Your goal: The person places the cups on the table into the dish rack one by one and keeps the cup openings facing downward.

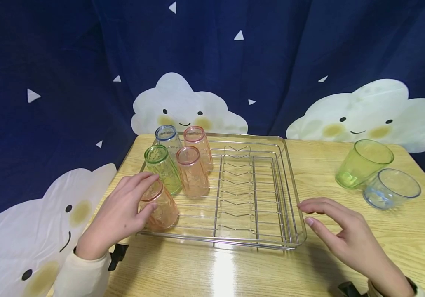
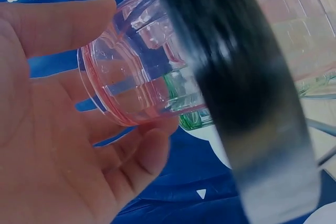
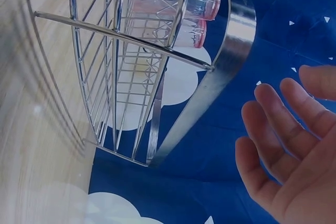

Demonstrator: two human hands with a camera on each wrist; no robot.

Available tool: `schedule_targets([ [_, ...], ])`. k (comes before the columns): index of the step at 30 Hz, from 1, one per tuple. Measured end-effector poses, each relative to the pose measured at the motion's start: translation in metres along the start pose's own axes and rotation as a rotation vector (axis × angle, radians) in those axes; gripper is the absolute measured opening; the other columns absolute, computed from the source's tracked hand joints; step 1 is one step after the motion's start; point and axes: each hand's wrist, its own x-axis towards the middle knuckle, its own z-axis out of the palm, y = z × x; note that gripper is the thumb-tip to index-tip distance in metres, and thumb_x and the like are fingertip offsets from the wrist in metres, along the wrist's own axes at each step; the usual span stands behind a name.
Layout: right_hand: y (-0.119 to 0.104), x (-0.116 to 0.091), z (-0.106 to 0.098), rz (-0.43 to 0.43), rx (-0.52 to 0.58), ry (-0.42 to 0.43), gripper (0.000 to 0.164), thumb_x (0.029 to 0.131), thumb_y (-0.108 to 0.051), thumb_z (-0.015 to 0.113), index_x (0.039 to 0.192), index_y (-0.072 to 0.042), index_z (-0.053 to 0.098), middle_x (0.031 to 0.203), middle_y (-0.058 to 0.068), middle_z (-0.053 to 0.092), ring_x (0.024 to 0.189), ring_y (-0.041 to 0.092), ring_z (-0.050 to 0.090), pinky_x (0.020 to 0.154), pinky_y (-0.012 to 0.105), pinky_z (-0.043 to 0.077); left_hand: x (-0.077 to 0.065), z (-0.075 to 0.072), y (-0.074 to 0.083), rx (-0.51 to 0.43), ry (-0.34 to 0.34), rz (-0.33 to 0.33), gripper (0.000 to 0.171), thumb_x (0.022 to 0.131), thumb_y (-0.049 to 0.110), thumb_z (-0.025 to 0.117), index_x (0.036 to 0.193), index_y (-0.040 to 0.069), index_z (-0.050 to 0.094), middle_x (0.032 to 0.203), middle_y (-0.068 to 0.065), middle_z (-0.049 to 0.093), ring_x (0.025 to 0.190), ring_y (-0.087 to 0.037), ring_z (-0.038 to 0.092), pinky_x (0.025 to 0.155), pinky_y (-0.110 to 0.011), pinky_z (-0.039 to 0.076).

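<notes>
In the head view my left hand (image 1: 125, 206) is at an orange-pink drinking glass (image 1: 164, 210), which stands upside down at the front left of a wire dish rack (image 1: 234, 239). Up close in the left wrist view, thumb and fingers curve round the upturned base of that glass (image 2: 152, 72). Just behind it stand a green glass (image 1: 167, 173) and another pink glass (image 1: 194, 177), with a blue glass (image 1: 171, 142) and a third pink one (image 1: 202, 150) farther back. My right hand (image 1: 349, 235) holds nothing, its fingertips near the rack's right rim.
On the wooden table right of the rack, a green tumbler (image 1: 360, 165) and a blue tumbler (image 1: 386, 194) stand upright side by side. Zigzag wire dividers (image 1: 236, 192) run down the rack's middle. A dark blue curtain (image 1: 264, 62) with clouds hangs behind the table.
</notes>
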Motion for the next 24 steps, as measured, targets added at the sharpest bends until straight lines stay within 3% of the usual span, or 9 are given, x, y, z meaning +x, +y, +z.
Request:
schedule_targets([
  [17,-0.0009,-0.0013,-0.0008,0.013,-0.019,-0.02,0.04,0.07,0.006,0.071,0.102,-0.018,0.066,0.101,-0.002,0.066,0.103,-0.003,0.057,0.093,0.006,0.036,-0.0008,-0.002,0.0021,-0.003,-0.061,-0.037,0.06,0.079,0.023,0.064,0.134,0.012,0.044,0.136,-0.011,0.046,0.123,-0.032,0.043,0.099,-0.048,0.037],
  [24,-0.0014,-0.002,-0.0025,0.019,-0.032,-0.025,0.041,0.07,0.005,0.071,0.102,-0.019,0.066,0.101,-0.003,0.066,0.102,-0.003,0.057,0.093,0.005,0.036,-0.0024,-0.0022,0.0026,0.004,-0.052,-0.041,0.059,0.078,0.022,0.063,0.134,0.01,0.044,0.137,-0.012,0.045,0.124,-0.032,0.042,0.099,-0.048,0.037],
])
